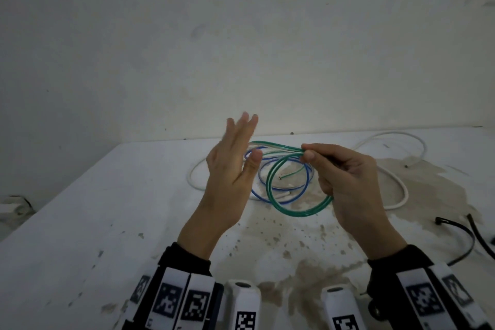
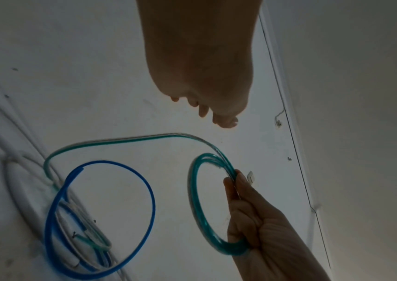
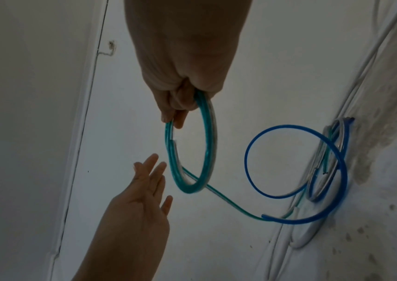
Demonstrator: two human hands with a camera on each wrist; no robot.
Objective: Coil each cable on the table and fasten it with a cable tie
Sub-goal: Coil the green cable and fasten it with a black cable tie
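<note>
Green cable (image 1: 300, 209) hangs coiled above the tabletop (image 1: 80, 209), pinched in the right hand (image 1: 348, 177); its loose tail runs left toward the nearer, empty left hand (image 1: 230, 166), fingers spread.

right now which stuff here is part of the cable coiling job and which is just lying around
Job:
green cable, coil pinched in right hand
blue cable
white cable
black ties
left hand, open

Lying about:
table stains
wall
</note>
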